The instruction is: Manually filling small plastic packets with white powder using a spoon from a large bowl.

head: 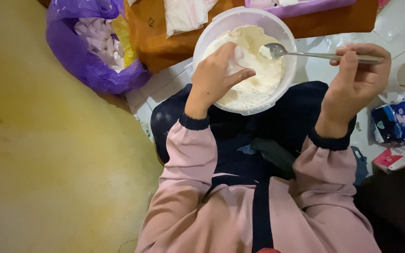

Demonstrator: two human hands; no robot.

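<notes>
Biggest risk I see here is a spill: the round white tub (201, 44) of flour sits up on the person's lap in the upper middle of the frame, not on anything flat, so a knee shift or a firm push from the spoon could tip it onto the dark skirt or the tiled floor (401, 23). The right hand (355, 82) pinches the handle end of a metal spoon (277, 49) between thumb and fingers, way out at the tip, so a heaped scoop could wobble off. The left hand (214, 77) is inside the tub with fingers curled round a small whitish thing, maybe a bag or wrapper, can't tell. Flour looks pale, fluffy, a bit clumpy. Purple bag (78, 56) sits upper left.
</notes>
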